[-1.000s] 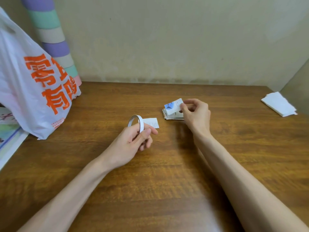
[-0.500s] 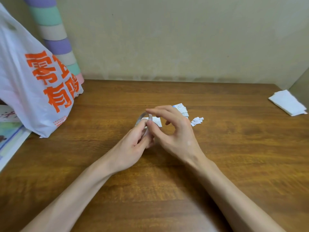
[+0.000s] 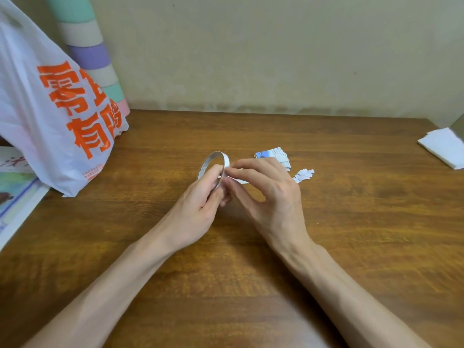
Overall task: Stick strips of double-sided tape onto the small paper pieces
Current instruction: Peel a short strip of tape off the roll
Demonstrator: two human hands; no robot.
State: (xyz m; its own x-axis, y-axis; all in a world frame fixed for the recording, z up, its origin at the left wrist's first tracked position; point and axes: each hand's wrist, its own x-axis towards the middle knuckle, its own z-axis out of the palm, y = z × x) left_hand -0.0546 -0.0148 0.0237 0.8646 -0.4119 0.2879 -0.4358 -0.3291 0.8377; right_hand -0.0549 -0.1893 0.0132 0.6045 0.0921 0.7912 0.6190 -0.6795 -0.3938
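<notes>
A thin white roll of double-sided tape [image 3: 213, 159] stands upright in my left hand [image 3: 200, 209], whose fingers curl round its lower rim. My right hand [image 3: 266, 194] meets it from the right, its thumb and forefinger pinching at the roll's edge where the tape end lies. A small stack of printed paper pieces [image 3: 273, 156] lies on the wooden table [image 3: 351, 222] just behind my right hand. A fan of small white strips [image 3: 303, 175] lies to its right. One paper piece [image 3: 241, 181] peeks out under my right fingers.
A white plastic bag with orange characters [image 3: 55, 116] stands at the left, in front of a striped pastel roll [image 3: 93, 56]. Printed sheets [image 3: 15, 197] lie at the left edge. Folded white paper [image 3: 444, 146] sits at the far right by the wall.
My right hand left the paper stack and came over to the tape roll, where it now pinches at the rim. My left hand has kept hold of the roll.
</notes>
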